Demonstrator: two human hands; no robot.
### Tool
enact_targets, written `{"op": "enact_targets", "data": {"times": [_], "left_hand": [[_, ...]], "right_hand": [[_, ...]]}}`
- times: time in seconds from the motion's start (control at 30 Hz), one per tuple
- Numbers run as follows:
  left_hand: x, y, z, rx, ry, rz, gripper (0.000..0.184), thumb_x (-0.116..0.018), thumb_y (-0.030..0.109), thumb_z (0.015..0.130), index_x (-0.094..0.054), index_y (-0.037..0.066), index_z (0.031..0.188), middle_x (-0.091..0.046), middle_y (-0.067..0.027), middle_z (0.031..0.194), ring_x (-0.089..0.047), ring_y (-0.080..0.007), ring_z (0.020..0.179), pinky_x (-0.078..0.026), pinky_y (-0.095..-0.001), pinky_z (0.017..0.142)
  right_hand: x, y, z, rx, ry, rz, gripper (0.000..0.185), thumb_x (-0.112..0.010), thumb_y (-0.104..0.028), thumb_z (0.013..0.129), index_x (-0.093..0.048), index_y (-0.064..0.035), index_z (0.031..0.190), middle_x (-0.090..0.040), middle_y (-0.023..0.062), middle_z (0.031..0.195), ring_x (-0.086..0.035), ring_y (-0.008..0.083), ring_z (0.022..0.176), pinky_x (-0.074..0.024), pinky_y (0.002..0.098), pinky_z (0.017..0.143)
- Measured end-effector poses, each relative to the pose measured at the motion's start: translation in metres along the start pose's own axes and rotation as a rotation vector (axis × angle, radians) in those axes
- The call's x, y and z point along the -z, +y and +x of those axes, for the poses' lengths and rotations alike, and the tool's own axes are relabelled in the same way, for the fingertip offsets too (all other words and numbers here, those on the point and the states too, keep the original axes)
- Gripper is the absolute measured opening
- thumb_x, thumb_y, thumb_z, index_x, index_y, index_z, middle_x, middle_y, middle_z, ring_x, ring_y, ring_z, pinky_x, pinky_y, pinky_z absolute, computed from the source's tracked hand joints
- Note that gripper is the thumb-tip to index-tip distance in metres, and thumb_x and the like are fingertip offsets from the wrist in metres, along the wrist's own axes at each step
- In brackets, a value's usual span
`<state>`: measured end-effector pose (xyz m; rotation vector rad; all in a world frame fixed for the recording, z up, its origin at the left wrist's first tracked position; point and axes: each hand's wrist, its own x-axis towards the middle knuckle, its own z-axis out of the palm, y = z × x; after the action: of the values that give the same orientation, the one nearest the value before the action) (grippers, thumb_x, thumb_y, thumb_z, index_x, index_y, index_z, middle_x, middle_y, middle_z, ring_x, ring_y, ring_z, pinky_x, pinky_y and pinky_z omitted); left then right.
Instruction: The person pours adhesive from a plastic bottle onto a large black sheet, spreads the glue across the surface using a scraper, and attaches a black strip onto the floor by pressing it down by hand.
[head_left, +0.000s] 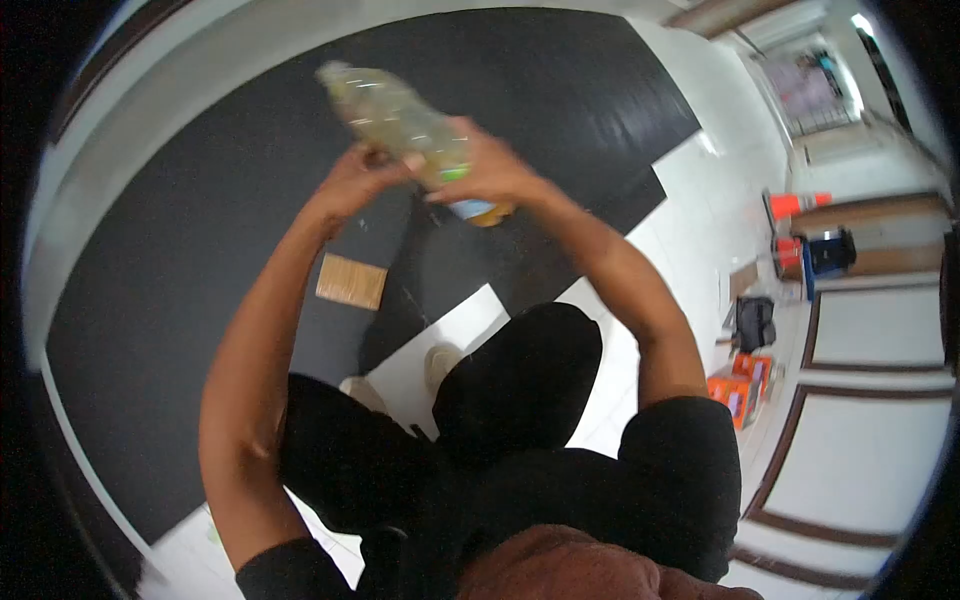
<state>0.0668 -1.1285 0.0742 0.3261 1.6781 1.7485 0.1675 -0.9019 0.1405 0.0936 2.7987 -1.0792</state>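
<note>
A large clear plastic bottle [395, 115] with a yellowish-green tint is held tilted above the dark mat, blurred by motion. Its narrow end points up and to the left. Near its lower end show green, blue and orange patches. My right hand [487, 172] wraps round that lower part. On the near side, my left hand [365, 182] grips the bottle's middle, with some fingers hidden behind it. Below my left hand a small tan rectangular block [351, 282], wooden in look, lies on the mat.
Under the bottle spreads a black mat [180, 330] with a stepped edge over white floor tiles [690, 215]. My shoes [440, 368] are close to that edge. On the right stand an orange cone [798, 205], a dark bag [754, 324] and orange boxes [738, 390] beside white panelled doors [880, 450].
</note>
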Motion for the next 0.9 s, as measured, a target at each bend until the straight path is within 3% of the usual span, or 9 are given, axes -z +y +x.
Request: {"op": "enact_targets", "data": {"times": [0.07, 0.1, 0.17, 0.23, 0.3, 0.37, 0.47, 0.6, 0.9], "left_hand": [[0.018, -0.032, 0.001, 0.041, -0.191, 0.876, 0.094, -0.077, 0.054, 0.079, -0.039, 0.002, 0.148, -0.044, -0.0257, 0.148, -0.045, -0.0390, 0.135, -0.038, -0.0534, 0.110], [0.031, -0.043, 0.000, 0.060, -0.177, 0.843, 0.094, -0.077, 0.054, 0.079, -0.039, 0.002, 0.148, -0.044, -0.0257, 0.148, -0.045, -0.0390, 0.135, -0.038, -0.0534, 0.110], [0.054, -0.060, 0.000, 0.275, -0.538, 1.383, 0.089, -0.075, 0.053, 0.080, -0.043, 0.002, 0.146, -0.047, -0.0250, 0.147, -0.048, -0.0388, 0.134, -0.043, -0.0519, 0.107], [0.057, -0.049, -0.001, 0.383, -0.560, 1.404, 0.084, -0.075, 0.050, 0.081, -0.046, 0.001, 0.144, -0.051, -0.0241, 0.143, -0.051, -0.0382, 0.131, -0.045, -0.0506, 0.105], [0.058, -0.057, 0.012, 0.484, -0.595, 1.449, 0.080, -0.075, 0.048, 0.083, -0.050, 0.000, 0.141, -0.055, -0.0231, 0.139, -0.054, -0.0376, 0.129, -0.046, -0.0492, 0.104], [0.055, -0.083, 0.033, 0.271, -0.255, 1.184, 0.069, -0.074, 0.043, 0.085, -0.056, 0.000, 0.136, -0.060, -0.0228, 0.133, -0.058, -0.0391, 0.124, -0.049, -0.0478, 0.101], [0.039, -0.066, 0.021, 0.138, -0.270, 1.214, 0.059, -0.072, 0.039, 0.087, -0.061, -0.001, 0.130, -0.060, -0.0224, 0.133, -0.060, -0.0392, 0.120, -0.050, -0.0489, 0.099], [0.049, -0.077, 0.027, 0.211, -0.374, 1.318, 0.054, -0.072, 0.038, 0.088, -0.064, -0.001, 0.126, -0.062, -0.0218, 0.131, -0.062, -0.0382, 0.117, -0.051, -0.0489, 0.096], [0.063, -0.064, 0.012, 0.216, -0.249, 1.302, 0.046, -0.074, 0.035, 0.087, -0.069, 0.002, 0.120, -0.067, -0.0190, 0.124, -0.063, -0.0365, 0.117, -0.051, -0.0484, 0.097]], "right_hand": [[0.031, 0.026, -0.009, -0.092, -0.049, -0.248, 0.104, -0.092, -0.037, 0.057, -0.041, -0.0105, 0.143, -0.060, 0.0170, 0.131, -0.060, 0.0344, 0.120, -0.0476, 0.0442, 0.101], [0.053, 0.021, -0.016, -0.261, -0.117, -0.399, 0.103, -0.092, -0.035, 0.056, -0.042, -0.0118, 0.142, -0.062, 0.0178, 0.129, -0.061, 0.0353, 0.118, -0.0486, 0.0451, 0.098], [0.095, 0.046, -0.026, -0.302, -0.178, -0.660, 0.102, -0.090, -0.032, 0.055, -0.042, -0.0128, 0.142, -0.064, 0.0177, 0.125, -0.062, 0.0365, 0.115, -0.0502, 0.0459, 0.096], [0.134, 0.048, -0.039, -0.527, -0.223, -0.946, 0.101, -0.090, -0.028, 0.054, -0.042, -0.0137, 0.142, -0.067, 0.0168, 0.121, -0.064, 0.0359, 0.112, -0.0519, 0.0466, 0.093], [0.176, 0.071, -0.050, -0.537, -0.229, -1.075, 0.100, -0.090, -0.024, 0.053, -0.044, -0.0175, 0.141, -0.069, 0.0149, 0.117, -0.066, 0.0356, 0.109, -0.0532, 0.0476, 0.090], [0.202, 0.067, -0.057, -0.623, -0.266, -1.185, 0.098, -0.090, -0.020, 0.052, -0.045, -0.0215, 0.139, -0.070, 0.0132, 0.116, -0.067, 0.0346, 0.109, -0.0541, 0.0482, 0.087], [0.216, 0.053, -0.058, -0.669, -0.287, -1.405, 0.097, -0.089, -0.016, 0.051, -0.046, -0.0241, 0.138, -0.070, 0.0116, 0.116, -0.068, 0.0353, 0.107, -0.0547, 0.0488, 0.085], [0.219, 0.049, -0.052, -0.573, -0.241, -1.449, 0.097, -0.089, -0.015, 0.052, -0.046, -0.0237, 0.138, -0.070, 0.0118, 0.116, -0.068, 0.0354, 0.106, -0.0553, 0.0482, 0.083], [0.218, 0.048, -0.027, -0.631, -0.241, -1.464, 0.082, -0.085, -0.017, 0.059, -0.052, -0.0235, 0.134, -0.070, 0.0137, 0.114, -0.068, 0.0367, 0.106, -0.0565, 0.0475, 0.085]]}}
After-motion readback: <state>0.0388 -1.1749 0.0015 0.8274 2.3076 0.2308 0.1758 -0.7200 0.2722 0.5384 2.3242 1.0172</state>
